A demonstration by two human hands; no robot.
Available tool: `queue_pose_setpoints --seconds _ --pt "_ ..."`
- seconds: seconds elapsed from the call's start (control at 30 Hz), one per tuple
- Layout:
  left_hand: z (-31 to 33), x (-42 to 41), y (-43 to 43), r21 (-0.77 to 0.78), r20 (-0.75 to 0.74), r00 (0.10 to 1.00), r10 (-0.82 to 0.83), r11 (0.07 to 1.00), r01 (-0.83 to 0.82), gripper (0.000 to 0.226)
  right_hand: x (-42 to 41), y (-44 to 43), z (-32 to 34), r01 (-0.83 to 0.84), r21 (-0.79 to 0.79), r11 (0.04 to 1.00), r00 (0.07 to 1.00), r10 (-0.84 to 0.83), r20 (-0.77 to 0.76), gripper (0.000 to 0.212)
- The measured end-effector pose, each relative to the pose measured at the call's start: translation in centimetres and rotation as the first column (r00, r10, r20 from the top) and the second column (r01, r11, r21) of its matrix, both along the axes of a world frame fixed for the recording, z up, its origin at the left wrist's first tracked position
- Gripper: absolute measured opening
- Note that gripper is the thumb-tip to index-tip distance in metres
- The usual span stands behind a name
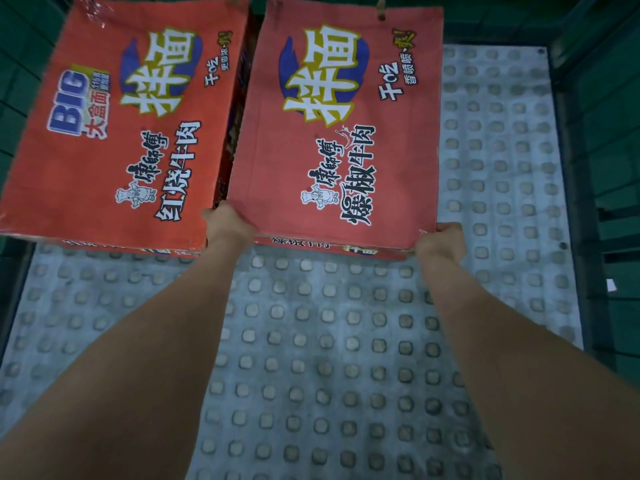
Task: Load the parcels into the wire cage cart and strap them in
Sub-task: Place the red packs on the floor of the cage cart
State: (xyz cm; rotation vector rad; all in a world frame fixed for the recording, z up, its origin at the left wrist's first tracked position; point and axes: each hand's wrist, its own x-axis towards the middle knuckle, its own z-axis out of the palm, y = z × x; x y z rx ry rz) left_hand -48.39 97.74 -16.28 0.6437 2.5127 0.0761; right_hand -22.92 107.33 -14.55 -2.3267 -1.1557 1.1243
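Your left hand point(225, 226) and right hand point(441, 241) gripped the second box point(336, 133) by its corners; first box point(114, 140) sat left of them, strapping undone.

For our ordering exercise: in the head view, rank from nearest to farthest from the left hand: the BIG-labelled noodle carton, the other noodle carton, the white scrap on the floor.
1. Other noodle carton: in the grip of the left hand.
2. BIG-labelled noodle carton: immediately left.
3. White scrap: far right.

I hold the right box point(339, 133) at its near corners with left hand point(225, 223) and right hand point(441, 240); the left box point(114, 126) lies just left of it, the cart floor point(311, 341) before it.
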Motion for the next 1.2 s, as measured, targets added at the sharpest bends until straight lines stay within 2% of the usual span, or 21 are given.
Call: queue_pose_setpoints --seconds 0.23,0.37,0.57,0.8,0.93,1.07,1.2 --pt "-0.3 0.1 0.6 -0.073 0.005 1.0 -0.03 0.997 0.031 0.044 -0.8 0.0 -0.1 0.071 0.023 0.997 0.997 -0.072 0.004 0.019" --pt "-0.3 0.1 0.5 -0.107 -0.018 0.997 -0.07 0.992 0.068 0.045 -0.6 -0.3 0.3 0.051 0.019 0.998 0.998 -0.052 0.025 0.028" --pt "-0.3 0.5 0.0 -0.142 -0.076 0.99 -0.118 0.984 0.106 0.043 -0.4 -0.8 0.3 -0.031 0.038 0.999 0.998 0.029 0.056 0.029" --pt "0.5 1.4 -0.4 -0.061 -0.04 0.996 -0.08 0.995 0.078 0.053 -0.6 -1.0 0.8 -0.105 -0.045 0.993 0.991 0.109 0.08 0.036" --pt "1.6 2.2 -0.9 -0.005 -0.041 0.994 -0.104 0.995 0.104 0.046 -1.0 -1.3 1.7 -0.169 -0.13 0.977 0.975 0.185 0.125 0.05" --pt "3.3 3.0 -0.6 0.065 -0.043 0.995 -0.093 0.993 0.095 0.039 -1.3 -2.2 2.9 -0.258 -0.091 0.962 0.956 0.268 0.117 0.06" --pt "6.8 5.2 -0.8 0.181 0.04 0.972 -0.232 0.958 0.221 0.05 -1.4 -3.6 4.9 -0.254 -0.043 0.966 0.961 0.257 0.105 0.053"
